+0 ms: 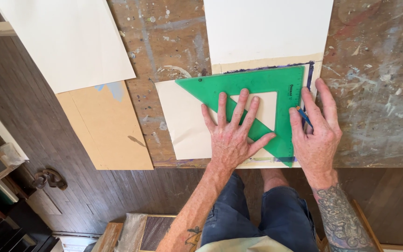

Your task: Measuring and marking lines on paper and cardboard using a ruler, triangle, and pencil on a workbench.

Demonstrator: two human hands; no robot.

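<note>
Green plastic, the set square point(257, 88) lies on cream paper point(183, 126) near the table's point(378, 93) front edge, pinned by the spread left hand point(232, 135) against slipping. Right hand point(316, 137) pinches a blue pencil point(304, 116) against its straight side.

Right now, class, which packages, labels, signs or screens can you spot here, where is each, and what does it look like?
No packages, signs or screens.
Printed marking: a small dark line of lettering beside the ruled scale on the green triangle, near its right edge, between the left hand and the right hand holding a blue pencil.
</note>
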